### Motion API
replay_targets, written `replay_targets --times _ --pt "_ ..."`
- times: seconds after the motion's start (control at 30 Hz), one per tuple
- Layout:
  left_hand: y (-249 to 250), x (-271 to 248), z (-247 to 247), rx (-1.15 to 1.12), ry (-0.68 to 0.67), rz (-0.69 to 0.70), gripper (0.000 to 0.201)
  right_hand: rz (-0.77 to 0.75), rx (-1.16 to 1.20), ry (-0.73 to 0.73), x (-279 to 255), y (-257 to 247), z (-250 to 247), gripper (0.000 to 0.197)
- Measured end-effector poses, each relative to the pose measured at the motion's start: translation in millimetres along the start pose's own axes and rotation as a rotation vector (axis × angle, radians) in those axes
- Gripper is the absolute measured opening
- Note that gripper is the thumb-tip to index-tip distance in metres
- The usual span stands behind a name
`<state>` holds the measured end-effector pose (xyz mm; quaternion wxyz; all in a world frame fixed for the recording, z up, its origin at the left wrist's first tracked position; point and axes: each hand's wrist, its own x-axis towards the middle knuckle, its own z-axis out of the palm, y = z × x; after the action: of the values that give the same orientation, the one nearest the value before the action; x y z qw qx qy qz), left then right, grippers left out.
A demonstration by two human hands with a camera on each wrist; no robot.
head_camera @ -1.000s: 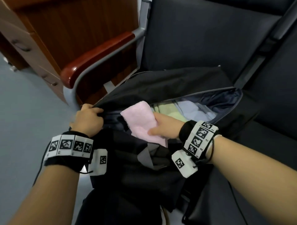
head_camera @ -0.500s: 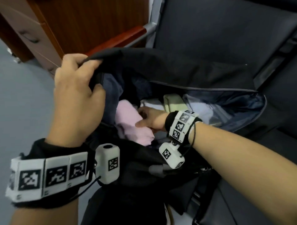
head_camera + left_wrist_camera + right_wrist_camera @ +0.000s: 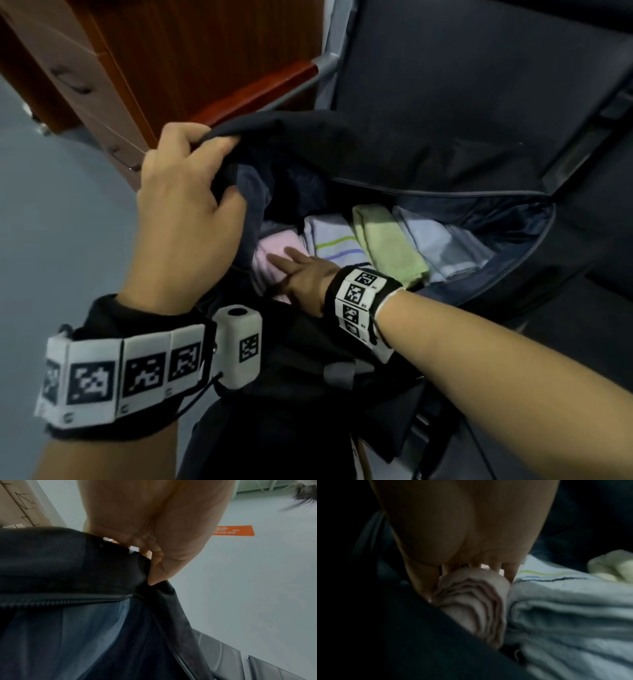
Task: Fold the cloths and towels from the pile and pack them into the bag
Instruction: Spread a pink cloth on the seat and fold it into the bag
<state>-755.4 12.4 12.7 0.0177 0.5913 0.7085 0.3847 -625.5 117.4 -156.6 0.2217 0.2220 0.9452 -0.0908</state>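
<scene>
A black bag lies open on a dark seat. My left hand grips its upper flap by the zip edge and holds it lifted; the left wrist view shows the left hand pinching the bag. Inside, a folded pink towel sits at the left end. My right hand presses on it with straight fingers. Beside it stand a white striped cloth, a green cloth and a pale blue cloth. From the right wrist, the right hand covers the pink towel, next to the striped cloth.
A red wooden armrest on a grey metal frame runs behind the bag at left. A wooden cabinet with drawers stands beyond it. The dark seat back rises behind the bag. Grey floor lies to the left.
My left hand has lifted the bag's flap high. My right hand has pushed the pink towel from above the opening down into the bag's left end and now lies flat on it.
</scene>
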Motion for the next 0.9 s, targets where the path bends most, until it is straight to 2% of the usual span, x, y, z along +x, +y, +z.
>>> replay_targets --times 0.13,0.2,0.37,0.47,0.57,0.7,0.9 --pt "5 -3 -3 0.046 -0.004 -0.002 0.051 0.088 -0.055 -0.122 -15 10 -17 0.066" --pt "11 -5 -3 0.090 -0.012 -0.030 0.051 0.073 0.004 -0.109 -33 11 -30 0.067" --pt "34 -12 5 0.263 -0.130 -0.180 0.057 0.210 0.358 0.282 -123 19 -69 0.062" --pt "66 -26 19 0.274 -0.180 -0.178 0.060 0.317 0.458 0.437 -203 21 -66 0.056" --pt "122 -48 48 0.212 -0.278 -0.097 0.051 0.442 0.487 0.547 -294 21 -40 0.052" --pt "222 -88 106 0.054 -0.503 0.068 0.041 0.672 0.503 0.644 -427 28 17 0.048" --pt "389 -175 209 -0.047 -0.729 0.268 0.032 1.066 0.588 0.777 -627 46 143 0.044"
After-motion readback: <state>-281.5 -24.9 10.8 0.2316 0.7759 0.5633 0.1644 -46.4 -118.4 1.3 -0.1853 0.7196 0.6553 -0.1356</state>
